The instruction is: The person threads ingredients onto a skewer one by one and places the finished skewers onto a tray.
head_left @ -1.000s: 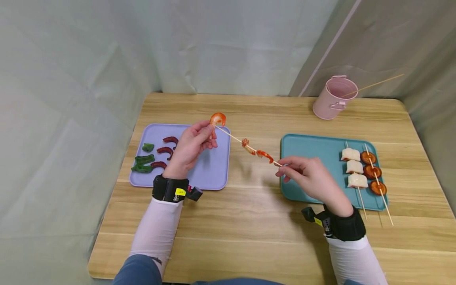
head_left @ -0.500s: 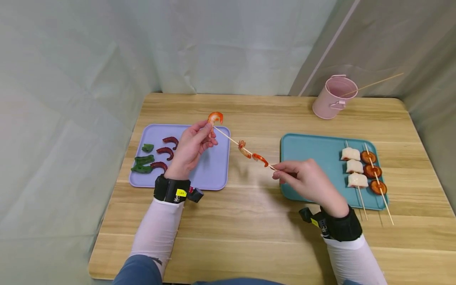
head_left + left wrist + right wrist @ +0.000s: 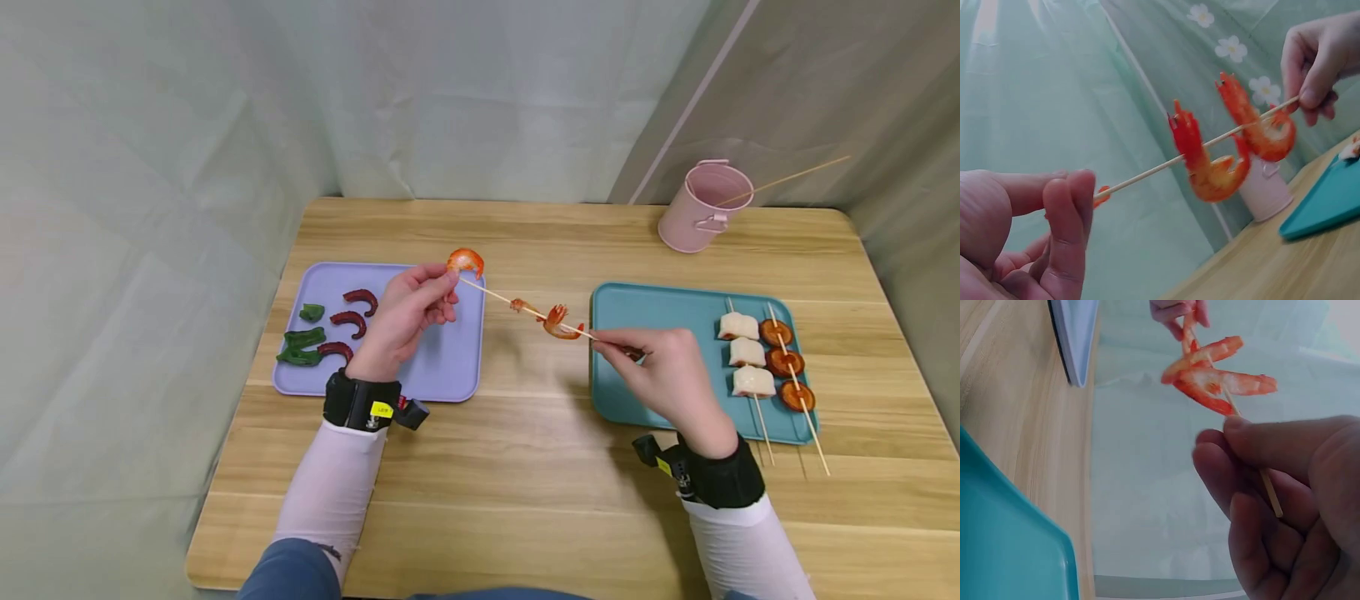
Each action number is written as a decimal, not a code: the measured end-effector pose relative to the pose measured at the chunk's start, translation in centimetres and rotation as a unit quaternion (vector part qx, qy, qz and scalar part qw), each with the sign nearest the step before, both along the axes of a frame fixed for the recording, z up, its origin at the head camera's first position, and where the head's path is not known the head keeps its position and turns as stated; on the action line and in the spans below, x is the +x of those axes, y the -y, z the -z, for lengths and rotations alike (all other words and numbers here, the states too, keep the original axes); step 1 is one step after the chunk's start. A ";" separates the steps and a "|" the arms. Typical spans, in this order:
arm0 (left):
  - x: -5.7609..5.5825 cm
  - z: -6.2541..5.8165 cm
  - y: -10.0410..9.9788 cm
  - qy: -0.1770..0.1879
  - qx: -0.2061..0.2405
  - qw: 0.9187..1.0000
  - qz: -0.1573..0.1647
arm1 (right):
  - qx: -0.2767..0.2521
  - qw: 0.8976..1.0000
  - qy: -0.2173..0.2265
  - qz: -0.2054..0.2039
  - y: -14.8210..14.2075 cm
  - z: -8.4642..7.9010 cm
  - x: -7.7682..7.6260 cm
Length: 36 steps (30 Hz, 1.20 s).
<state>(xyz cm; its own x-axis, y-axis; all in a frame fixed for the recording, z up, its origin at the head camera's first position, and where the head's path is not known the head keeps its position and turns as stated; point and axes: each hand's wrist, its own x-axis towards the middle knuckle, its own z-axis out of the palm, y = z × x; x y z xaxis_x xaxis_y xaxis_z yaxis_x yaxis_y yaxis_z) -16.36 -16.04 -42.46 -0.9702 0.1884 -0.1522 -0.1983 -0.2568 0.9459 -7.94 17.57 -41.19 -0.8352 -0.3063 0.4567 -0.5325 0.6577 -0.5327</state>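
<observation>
My left hand (image 3: 401, 321) pinches an orange shrimp (image 3: 467, 261) above the purple tray; in the left wrist view my fingers hide most of it. The tip of a thin wooden skewer (image 3: 487, 292) meets that shrimp at my fingers; whether it has gone in cannot be told. Two more shrimps (image 3: 1213, 172) hang on the skewer between my hands, one behind the other. With thumb and fingers my right hand (image 3: 663, 371) grips the skewer's other end, close by the nearer shrimp (image 3: 1219, 384). A short stub of skewer shows past my right fingers in the right wrist view.
The purple tray (image 3: 457, 367) at left bears green pepper pieces (image 3: 303, 337) and dark red curled pieces (image 3: 348, 321). On the teal tray (image 3: 630, 308) at right lie a skewer of white blocks (image 3: 745, 351) and one of brown round slices (image 3: 784, 363). Behind stands a pink bucket (image 3: 697, 212) holding a skewer.
The skewer has turned in my right hand, so its two shrimps hang differently. Both hands have shifted slightly, the right one a little to the right. My left hand keeps its shrimp.
</observation>
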 end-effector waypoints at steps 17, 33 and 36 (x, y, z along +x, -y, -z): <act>1.1 -1.0 -0.7 -0.034 0.035 0.999 0.004 | -0.063 0.995 0.081 -0.008 -0.1 -0.4 0.1; 1.5 -1.4 -0.9 -0.086 -0.013 0.996 0.018 | -0.077 0.993 0.089 0.009 -0.2 -0.4 -0.1; 1.5 -1.3 -0.7 -0.095 -0.021 0.995 0.021 | -0.074 0.994 0.085 0.009 -0.2 -0.4 -0.1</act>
<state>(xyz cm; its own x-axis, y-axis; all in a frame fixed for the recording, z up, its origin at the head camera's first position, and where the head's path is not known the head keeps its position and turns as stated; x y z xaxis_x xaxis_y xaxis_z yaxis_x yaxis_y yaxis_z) -14.88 -15.31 -41.14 -0.9735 0.2272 0.0254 -0.0237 -0.2107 0.9773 -8.02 17.76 -40.78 -0.9091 -0.2306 0.3469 -0.4150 0.5740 -0.7059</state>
